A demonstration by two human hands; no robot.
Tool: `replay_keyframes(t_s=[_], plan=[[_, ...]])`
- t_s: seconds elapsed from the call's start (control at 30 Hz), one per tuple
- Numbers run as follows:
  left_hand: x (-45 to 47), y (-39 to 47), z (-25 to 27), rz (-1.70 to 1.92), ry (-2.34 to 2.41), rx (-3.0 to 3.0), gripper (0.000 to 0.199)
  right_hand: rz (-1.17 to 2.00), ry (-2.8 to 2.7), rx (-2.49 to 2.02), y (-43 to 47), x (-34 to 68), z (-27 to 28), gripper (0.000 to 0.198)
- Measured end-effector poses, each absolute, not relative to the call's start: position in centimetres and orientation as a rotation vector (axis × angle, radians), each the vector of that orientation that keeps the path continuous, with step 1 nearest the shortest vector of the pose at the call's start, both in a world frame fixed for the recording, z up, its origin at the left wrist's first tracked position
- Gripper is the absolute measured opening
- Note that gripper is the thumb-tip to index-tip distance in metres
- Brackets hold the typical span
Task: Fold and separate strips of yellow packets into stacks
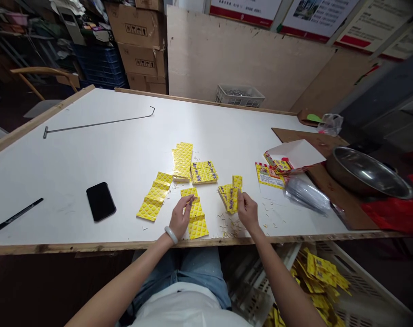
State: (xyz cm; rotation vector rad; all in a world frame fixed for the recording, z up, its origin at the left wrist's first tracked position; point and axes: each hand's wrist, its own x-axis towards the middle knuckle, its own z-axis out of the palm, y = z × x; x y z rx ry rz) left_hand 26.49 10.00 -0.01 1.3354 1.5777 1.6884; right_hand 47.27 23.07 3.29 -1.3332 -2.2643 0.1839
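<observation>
My left hand [181,216], a pale bangle at its wrist, has its fingers pinched together over a creased yellow card strip [197,222] near the table's front edge. Whether the pinch grips the strip or a small scrap cannot be made out. My right hand [248,210] is closed on the edge of a small yellow card with purple print [233,200], beside a little pile of similar printed cards [223,193]. Behind them lie a printed card stack [204,172] and a stack of yellow patterned strips [183,160]. Another creased strip [154,196] lies to the left.
Thin paper scraps [228,225] litter the front edge. A phone [100,201], a black pen [16,217] and a hooked metal rod [100,123] lie left. At right are an open box [295,154], clear plastic sleeves [307,195] and a metal bowl [370,172]; below, a crate of yellow cards [324,272].
</observation>
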Motion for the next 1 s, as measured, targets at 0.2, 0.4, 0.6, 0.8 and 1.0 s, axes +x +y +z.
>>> replay_keyframes(t_s=[0.2,0.4,0.6,0.8,1.0], plan=[[31.0,12.3,4.9,1.824,1.164,0.852,0.048,0.545,-2.113,-0.974,15.4,40.9,3.9,0.033],[30.7,11.4,5.7,1.829,1.040,0.655,0.058,0.790,-2.149,-0.879,13.0,39.1,5.0,0.034],[30.2,11.3,3.8,1.845,1.232,0.667,0.052,1.085,-2.123,-1.113,12.6,39.0,6.0,0.051],[30.9,11.1,3.1,1.940,1.173,0.442,0.055,0.704,-1.888,-1.426,13.2,37.9,3.5,0.039],[31.7,11.1,3.3,1.902,1.167,0.557,0.049,1.114,-1.659,-1.084,13.2,38.1,2.4,0.027]])
